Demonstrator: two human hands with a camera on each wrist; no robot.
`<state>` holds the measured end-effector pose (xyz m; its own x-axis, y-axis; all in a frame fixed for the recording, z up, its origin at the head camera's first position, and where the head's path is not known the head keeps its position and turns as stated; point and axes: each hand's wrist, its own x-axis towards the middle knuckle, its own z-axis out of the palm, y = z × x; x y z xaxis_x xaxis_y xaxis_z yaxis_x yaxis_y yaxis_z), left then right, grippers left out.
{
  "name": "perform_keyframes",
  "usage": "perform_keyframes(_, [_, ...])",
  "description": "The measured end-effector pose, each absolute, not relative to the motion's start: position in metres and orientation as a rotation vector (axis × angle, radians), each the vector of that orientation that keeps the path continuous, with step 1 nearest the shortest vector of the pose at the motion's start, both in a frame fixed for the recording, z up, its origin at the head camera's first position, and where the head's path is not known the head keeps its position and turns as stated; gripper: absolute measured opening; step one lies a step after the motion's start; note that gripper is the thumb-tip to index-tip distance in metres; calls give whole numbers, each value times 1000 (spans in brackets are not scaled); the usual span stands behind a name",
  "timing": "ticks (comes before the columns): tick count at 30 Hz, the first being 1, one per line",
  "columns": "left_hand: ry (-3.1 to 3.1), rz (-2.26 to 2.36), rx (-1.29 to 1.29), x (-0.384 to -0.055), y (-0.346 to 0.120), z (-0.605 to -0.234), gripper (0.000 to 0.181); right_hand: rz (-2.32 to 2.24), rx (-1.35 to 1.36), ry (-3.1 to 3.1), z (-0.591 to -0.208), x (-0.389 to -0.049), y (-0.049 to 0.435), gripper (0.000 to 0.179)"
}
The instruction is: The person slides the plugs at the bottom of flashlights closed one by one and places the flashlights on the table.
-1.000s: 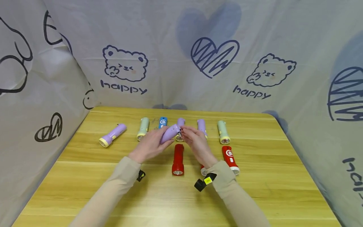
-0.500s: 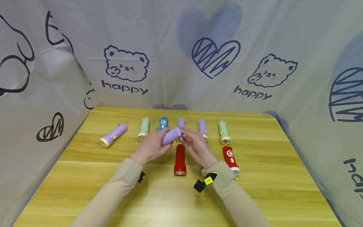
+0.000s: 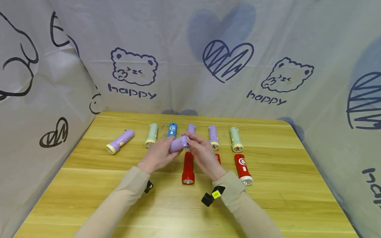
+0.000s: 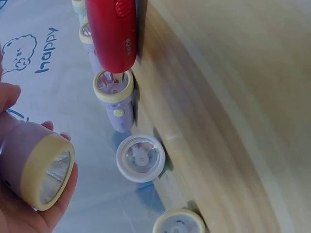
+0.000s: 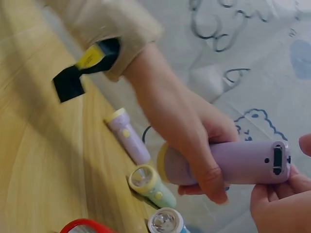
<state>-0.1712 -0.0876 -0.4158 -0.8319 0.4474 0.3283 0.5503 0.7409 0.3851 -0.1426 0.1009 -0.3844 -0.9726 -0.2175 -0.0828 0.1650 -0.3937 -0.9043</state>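
Observation:
My left hand [image 3: 157, 153] grips a lilac flashlight [image 3: 178, 143] with a pale yellow rim, raised over the middle of the table. In the left wrist view, that flashlight's lens end [image 4: 41, 170] points out of the palm. Curled fingers of my right hand [image 3: 203, 155] are at its tail end, where small metal prongs [image 3: 187, 149] stick out downward. The right wrist view shows a dark slot [image 5: 278, 159] on the tail, with right fingertips [image 5: 262, 193] against its underside. Below the hands lies a solid red flashlight [image 3: 188, 170].
Behind the hands lie lilac [image 3: 213, 135], green [image 3: 151, 135] and blue [image 3: 172, 129] flashlights in a row. A lilac one [image 3: 120, 141] lies slanted at left. A white-rimmed red flashlight [image 3: 242, 168] lies at right; another red one [image 3: 218, 158] is partly behind my right wrist.
My right fingers have closed in over the flashlight's tail, and the prongs now point down below it. The left hand keeps its hold, with the flashlight slightly lower.

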Motion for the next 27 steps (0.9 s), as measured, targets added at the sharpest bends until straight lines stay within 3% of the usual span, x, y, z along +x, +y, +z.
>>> perform_keyframes(27, [-2746,-1066,-845,-168,-90,-422,32,-2437,-218,1628,-389,-138,93,43])
